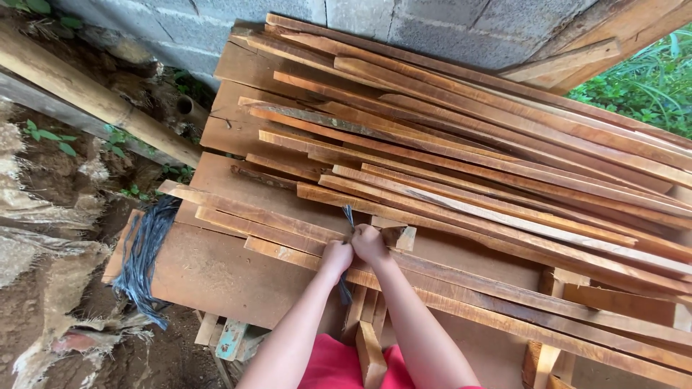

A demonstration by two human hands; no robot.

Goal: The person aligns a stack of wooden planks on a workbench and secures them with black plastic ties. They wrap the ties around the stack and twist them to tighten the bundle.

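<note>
Looks like tying: thin dark strap (349,214) pinched between both hands over the near slats (288,252), one end poking up above the knuckles, the other hanging down past the board's (216,277) edge.

To do this well, probably best to:
- Keep the strap flat and snug against the wood before closing any knot; slack here likely lets the strips slide apart.
- Pull the two ends away from each other along the slats, not upward, so the loop bites instead of lifting.
- Square the slat ends first; uneven ends make a loose bundle.
- Mind splinters on the rough sawn edges.
- Keep the small wood block (398,236), just beside the right hand, out of the loop.

Left hand (336,256): clenched on the strap, knuckles up, forearm reaching in from lower left. Right hand (370,243): likewise closed on the strap, touching the left hand, wrist bent slightly inward, forearm coming from lower right. Fingertips hidden under the fists, so exact grip hard to tell.

Elsewhere: big pile of long strips (468,144) stacked against a grey block wall (432,29); spare straps (144,252) draped over the board's left end, well apart from the hands; bamboo pole (94,101) at upper left.
</note>
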